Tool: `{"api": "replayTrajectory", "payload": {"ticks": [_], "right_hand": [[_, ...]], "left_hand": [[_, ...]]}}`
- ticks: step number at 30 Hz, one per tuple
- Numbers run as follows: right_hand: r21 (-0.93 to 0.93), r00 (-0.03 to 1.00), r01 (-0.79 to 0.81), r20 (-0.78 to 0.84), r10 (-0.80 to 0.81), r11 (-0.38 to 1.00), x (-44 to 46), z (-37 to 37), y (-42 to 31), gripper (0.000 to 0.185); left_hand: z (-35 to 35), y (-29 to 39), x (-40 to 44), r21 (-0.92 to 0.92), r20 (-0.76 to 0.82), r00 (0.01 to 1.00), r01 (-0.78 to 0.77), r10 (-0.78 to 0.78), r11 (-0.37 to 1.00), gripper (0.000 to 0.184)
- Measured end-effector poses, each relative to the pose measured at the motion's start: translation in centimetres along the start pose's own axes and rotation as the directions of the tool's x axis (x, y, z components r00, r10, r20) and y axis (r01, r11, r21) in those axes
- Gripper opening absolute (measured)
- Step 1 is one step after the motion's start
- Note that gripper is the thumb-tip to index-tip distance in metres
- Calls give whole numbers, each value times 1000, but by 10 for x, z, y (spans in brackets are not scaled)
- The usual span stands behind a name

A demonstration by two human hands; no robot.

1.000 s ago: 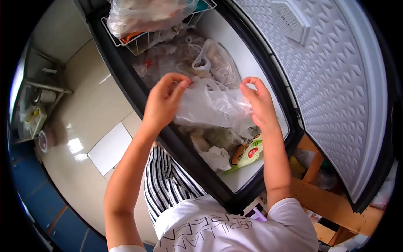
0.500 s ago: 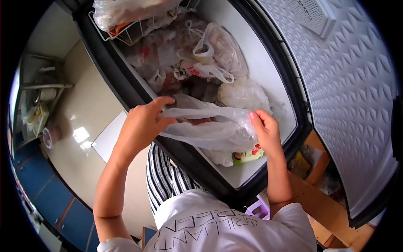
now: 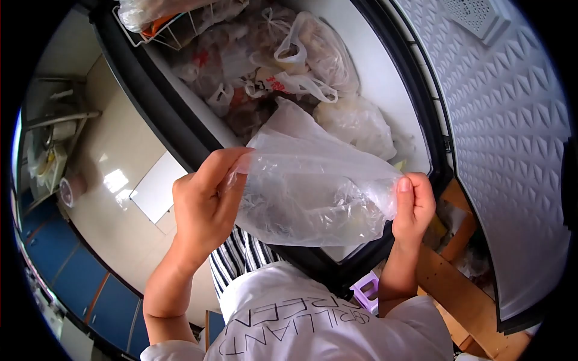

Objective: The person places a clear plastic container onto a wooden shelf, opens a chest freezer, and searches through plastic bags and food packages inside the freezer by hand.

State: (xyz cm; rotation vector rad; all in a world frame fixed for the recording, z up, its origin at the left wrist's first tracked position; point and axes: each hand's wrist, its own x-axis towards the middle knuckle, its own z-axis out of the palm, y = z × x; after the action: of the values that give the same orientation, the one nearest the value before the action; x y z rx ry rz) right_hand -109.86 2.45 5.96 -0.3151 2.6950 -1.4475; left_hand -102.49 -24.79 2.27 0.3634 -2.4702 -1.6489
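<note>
A clear plastic bag [image 3: 307,204] is stretched between my two hands over the near end of an open chest freezer [image 3: 391,54]. My left hand [image 3: 208,201] pinches the bag's left edge. At its right side the bag is bunched in the fingers of my right hand [image 3: 412,201]. Beyond it, inside the freezer, lie a whitish filled plastic bag [image 3: 358,123] and several other bags, one of them a knotted bag [image 3: 319,54] with loop handles. Whether anything is inside the stretched bag I cannot tell.
A white wire basket [image 3: 162,33] with bagged items hangs at the freezer's far left. The raised lid [image 3: 500,132] stands on the right. Wooden boards [image 3: 463,295] and a purple plastic item [image 3: 366,292] are at the lower right. Blue cabinets [image 3: 78,289] line the left.
Both hands have moved apart and pulled the clear bag taut. It is raised nearer to me, and its mouth, which gaped before, is drawn flat. The green packet below is now covered.
</note>
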Motion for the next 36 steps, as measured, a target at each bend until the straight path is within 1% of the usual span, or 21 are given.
{"api": "replayTrajectory", "payload": {"ticks": [2, 5, 6, 7, 9, 14, 16, 17, 18, 19, 23, 25, 26, 27, 29, 30, 32, 33, 34, 35, 36], "right_hand": [[-15, 999, 33, -10, -33, 999, 2, 2, -1, 13], [-14, 999, 23, -22, -23, 1000, 7, 5, -2, 13], [-42, 998, 63, -29, -64, 997, 9, 6, -1, 13], [-69, 994, 101, -33, -104, 993, 9, 6, -1, 14], [-62, 995, 99, -29, -101, 993, 9, 6, -3, 14], [-60, 992, 122, -29, -124, 991, 10, 10, -1, 15], [15, 997, 82, -3, -82, 997, 12, 14, 0, 15], [17, 997, 83, -3, -83, 996, 13, 20, 1, 15], [108, 999, 20, 38, -25, 994, 14, 30, 3, 14], [195, 996, -43, 82, 28, 980, 17, 42, 5, 14], [211, 967, -100, 251, 45, 972, 35, 104, 24, 10], [332, 962, -97, 274, 2, 938, 42, 128, 28, 8], [361, 956, -100, 293, -11, 927, 43, 135, 26, 8], [366, 948, -65, 313, -56, 928, 40, 141, 33, 8], [267, 951, -26, 302, -58, 963, 35, 149, 45, 7], [268, 950, -17, 305, -68, 963, 34, 151, 54, 7], [56, 885, -183, 443, 140, 982, 33, 152, 81, 9], [53, 884, -178, 448, 136, 983, 30, 155, 99, 9], [38, 852, -98, 520, 64, 994, 25, 159, 119, 15], [32, 808, -11, 589, -10, 999, 24, 163, 136, 22], [-39, 798, 81, 602, -41, 996, 27, 166, 149, 34]], "left_hand": [[-2, 9, 1, -138, 0, 994, 110, -111, 984, 14], [-3, 13, 1, -171, -39, 997, 53, -61, 984, 12], [1, 9, 0, -193, -92, 996, -27, 9, 981, 12], [-1, 12, -2, -188, -91, 996, -21, 4, 982, 12], [-9, 20, -4, -271, -35, 995, 80, -93, 959, 14], [-11, 25, -4, -240, -58, 994, 79, -96, 967, 14], [-8, 23, -2, -209, -71, 994, 62, -78, 976, 13], [-3, 21, -1, -262, -28, 992, 114, -126, 958, 12], [1, 19, 0, -312, 16, 985, 166, -169, 936, 12], [5, 16, 4, -277, 48, 985, 172, -165, 945, 10], [26, 2, 24, -269, 37, 985, 173, -169, 947, 8], [32, -2, 31, -43, 47, 991, 126, -124, 991, 6], [36, -3, 33, -6, 63, 992, 108, -108, 994, 7], [40, -4, 35, 115, 103, 991, 72, -84, 991, 8], [51, -18, 40, 184, 137, 991, -34, 8, 982, 9], [57, -34, 40, 263, 205, 978, -95, 40, 960, 11], [67, -61, 32, 495, 379, 925, -237, 38, 836, 15], [71, -66, 24, 574, 444, 896, -303, 22, 761, 19], [71, -63, 20, 572, 443, 896, -301, 22, 763, 19], [69, -59, 19, 499, 452, 892, -248, -6, 830, 20], [67, -55, 21, 422, 463, 885, -188, -33, 887, 21]]}}
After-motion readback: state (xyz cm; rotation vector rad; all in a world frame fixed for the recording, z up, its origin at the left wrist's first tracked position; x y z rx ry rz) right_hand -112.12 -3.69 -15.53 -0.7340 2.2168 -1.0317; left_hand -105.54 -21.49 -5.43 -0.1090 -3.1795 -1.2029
